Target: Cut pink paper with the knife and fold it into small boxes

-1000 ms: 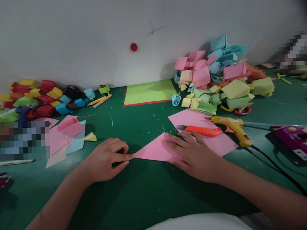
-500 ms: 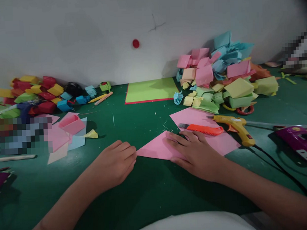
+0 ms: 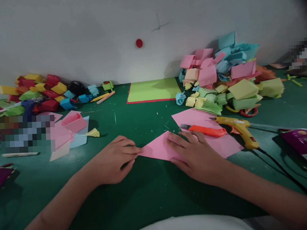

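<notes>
A folded pink paper (image 3: 154, 146) lies on the green table, its pointed tip toward the left. My right hand (image 3: 195, 153) rests flat on its right part with the fingers spread, hiding some of it. At the left tip, an outstretched finger of my left hand (image 3: 117, 160) touches the paper; the other fingers are loosely bent and apart. Behind my right hand lies a larger pink sheet (image 3: 185, 117) with an orange cutter (image 3: 209, 130) on it.
A yellow glue gun (image 3: 238, 128) with a black cord lies at right, near a purple device (image 3: 300, 143). Folded paper pieces (image 3: 243, 90) are heaped behind. A green sheet (image 3: 155, 89) lies by the wall; pink and blue papers (image 3: 80, 136) are at left.
My left hand has opened from a closed pinch at the paper's tip, with a finger now stretched onto it. My right hand stays on the paper. The whole view has shifted slightly.
</notes>
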Tool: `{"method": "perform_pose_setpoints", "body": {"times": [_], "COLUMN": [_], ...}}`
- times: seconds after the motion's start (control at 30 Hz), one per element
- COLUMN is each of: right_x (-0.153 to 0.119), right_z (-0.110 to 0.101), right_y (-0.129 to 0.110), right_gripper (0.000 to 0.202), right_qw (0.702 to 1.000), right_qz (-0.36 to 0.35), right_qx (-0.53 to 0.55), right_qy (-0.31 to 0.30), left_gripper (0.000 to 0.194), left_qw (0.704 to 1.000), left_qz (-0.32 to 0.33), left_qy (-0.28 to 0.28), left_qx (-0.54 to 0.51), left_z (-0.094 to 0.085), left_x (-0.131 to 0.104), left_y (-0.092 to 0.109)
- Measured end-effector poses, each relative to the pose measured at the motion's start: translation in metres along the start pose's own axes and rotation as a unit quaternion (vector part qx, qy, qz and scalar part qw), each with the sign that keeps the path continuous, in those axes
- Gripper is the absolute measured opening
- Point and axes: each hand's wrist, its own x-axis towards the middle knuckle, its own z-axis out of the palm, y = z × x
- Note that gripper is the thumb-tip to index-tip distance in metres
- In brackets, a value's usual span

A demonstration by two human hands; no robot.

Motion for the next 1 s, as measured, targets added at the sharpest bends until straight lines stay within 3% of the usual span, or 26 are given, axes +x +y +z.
{"method": "perform_pose_setpoints", "body": {"times": [0.2, 0.4, 0.6, 0.77, 1.0], "right_x": [0.01, 0.029, 0.044, 0.043, 0.016], "right_z": [-0.007, -0.015, -0.017, -0.021, -0.017], "right_y": [-0.015, -0.041, -0.057, -0.054, -0.029], "right_gripper": [0.05, 0.052, 0.051, 0.049, 0.039], "right_qw": [1.0, 0.995, 0.994, 0.994, 0.996], "right_qz": [-0.027, -0.09, -0.099, -0.088, -0.082], "right_qx": [0.003, 0.038, 0.023, 0.031, 0.022], "right_qy": [0.006, -0.009, -0.03, -0.066, 0.001], "left_gripper": [0.032, 0.033, 0.03, 0.032, 0.031], "left_qw": [1.0, 1.0, 1.0, 1.0, 1.0], "left_qz": [0.015, 0.006, 0.0, 0.0, -0.003], "left_qy": [-0.019, -0.02, -0.003, 0.0, -0.02], "left_qx": [0.002, 0.01, -0.002, -0.011, 0.0], "left_z": [0.0, 0.001, 0.001, 0.001, 0.0], "left_x": [-0.007, -0.006, -0.006, -0.004, -0.005], "left_y": [-0.021, -0.019, -0.019, -0.017, -0.018]}}
